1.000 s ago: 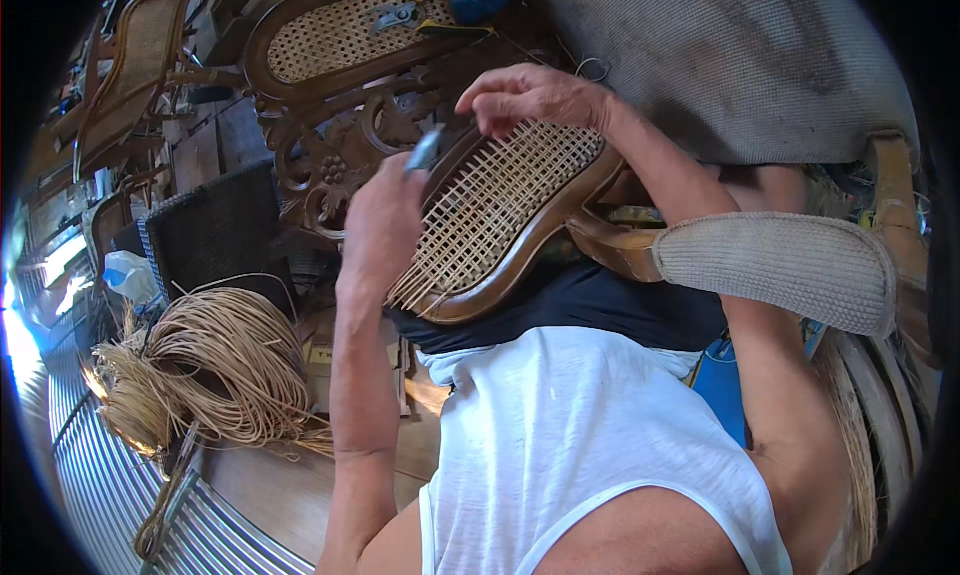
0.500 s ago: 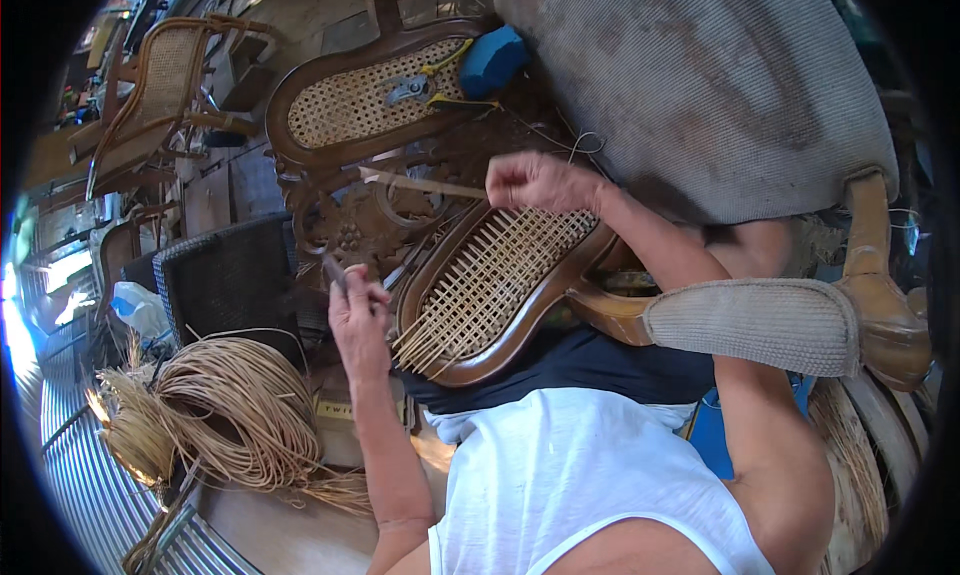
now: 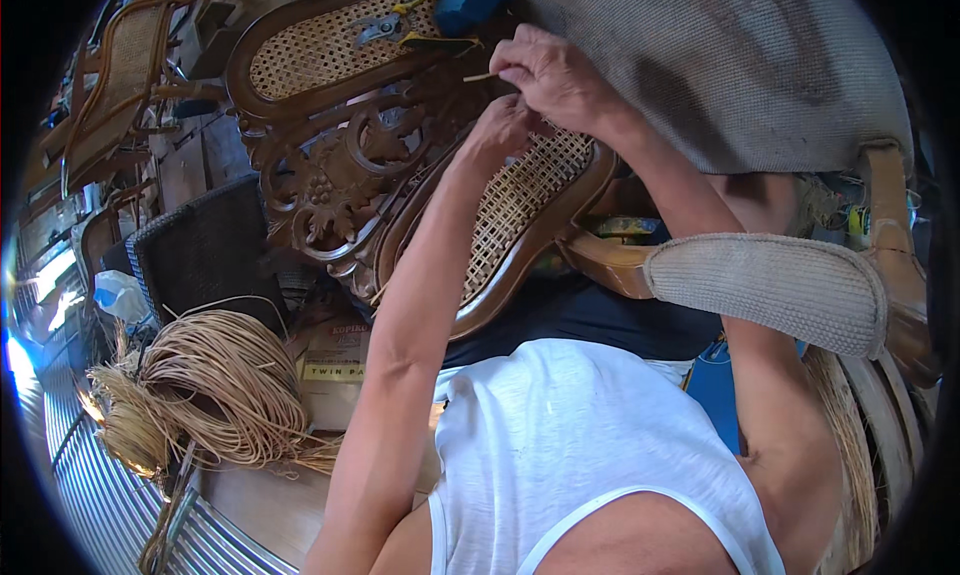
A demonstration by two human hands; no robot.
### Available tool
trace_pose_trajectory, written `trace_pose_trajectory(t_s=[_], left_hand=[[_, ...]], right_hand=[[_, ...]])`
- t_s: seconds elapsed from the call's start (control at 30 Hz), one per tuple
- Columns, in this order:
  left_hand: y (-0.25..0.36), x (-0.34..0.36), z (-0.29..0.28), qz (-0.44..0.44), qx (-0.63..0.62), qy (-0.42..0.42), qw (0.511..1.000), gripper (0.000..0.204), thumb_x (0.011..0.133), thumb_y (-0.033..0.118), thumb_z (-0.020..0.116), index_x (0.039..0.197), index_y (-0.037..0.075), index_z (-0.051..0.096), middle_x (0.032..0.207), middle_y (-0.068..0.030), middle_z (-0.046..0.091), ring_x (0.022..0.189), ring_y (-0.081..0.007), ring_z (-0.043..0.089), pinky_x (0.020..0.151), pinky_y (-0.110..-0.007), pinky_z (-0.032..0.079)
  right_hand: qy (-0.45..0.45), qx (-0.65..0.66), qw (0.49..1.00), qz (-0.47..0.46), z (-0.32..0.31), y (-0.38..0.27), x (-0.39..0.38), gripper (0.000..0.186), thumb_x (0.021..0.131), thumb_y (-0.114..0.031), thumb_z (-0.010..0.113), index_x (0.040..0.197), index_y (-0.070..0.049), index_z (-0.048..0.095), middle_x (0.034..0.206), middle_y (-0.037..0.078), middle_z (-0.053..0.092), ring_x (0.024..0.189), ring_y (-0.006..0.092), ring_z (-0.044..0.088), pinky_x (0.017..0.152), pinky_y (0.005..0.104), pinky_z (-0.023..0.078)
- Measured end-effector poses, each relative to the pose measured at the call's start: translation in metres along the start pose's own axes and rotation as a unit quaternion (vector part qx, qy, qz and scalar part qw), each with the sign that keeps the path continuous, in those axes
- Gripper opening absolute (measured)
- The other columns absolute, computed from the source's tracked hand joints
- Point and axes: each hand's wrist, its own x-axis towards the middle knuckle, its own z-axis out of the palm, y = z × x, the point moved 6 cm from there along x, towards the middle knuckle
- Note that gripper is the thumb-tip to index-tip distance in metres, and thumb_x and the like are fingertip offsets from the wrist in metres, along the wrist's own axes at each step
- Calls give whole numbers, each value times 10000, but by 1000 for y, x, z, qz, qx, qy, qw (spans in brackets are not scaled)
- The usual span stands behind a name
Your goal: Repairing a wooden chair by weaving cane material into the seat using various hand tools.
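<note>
My right hand [image 3: 550, 75] is closed, with a thin pale cane strip [image 3: 479, 79] projecting leftward from its fingers. My left hand [image 3: 505, 125] is just below and left of it, at the top of a wood-framed cane panel [image 3: 525, 204] on my lap. Its fingers are curled; what they hold is hidden. Left of this panel is carved dark wood [image 3: 340, 207]. Beyond that lies an oval cane panel [image 3: 300, 67], with yellow-handled metal cutters [image 3: 380, 30] on it and a blue block [image 3: 465, 0] beside them.
A padded woven seat [image 3: 760, 65] fills the upper right; a padded armrest [image 3: 765, 290] crosses over my right arm. Coiled cane bundles [image 3: 225, 385], a dark woven object [image 3: 205, 255] and a white plastic bag [image 3: 120, 295] are at left. A rattan chair [image 3: 130, 65] stands upper left.
My left hand, earlier holding a small tool out to the left, has moved up and right beside my right hand. My right hand has risen since half a second ago, still with a strip.
</note>
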Motion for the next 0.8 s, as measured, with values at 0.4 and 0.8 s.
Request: trace_pose_trajectory(t_s=[0.4,0.8], left_hand=[[49,-103,-47,-280,228,77,929,390,1065,386,483,1124,49,671,878,-174,716,856,-306,689,785,-411,515],[61,-62,-26,-276,407,-66,868,301,975,283,536,1129,71,684,1093,-226,709,1053,-415,666,885,-510,540]], right_hand=[[-244,150,942,175,72,79,-75,188,863,-196,712,968,-42,727,935,101,717,881,232,681,831,358,531],[-255,195,910,261,71,102,-79,274,841,-277,752,973,-38,754,852,43,726,808,127,661,794,299,530]])
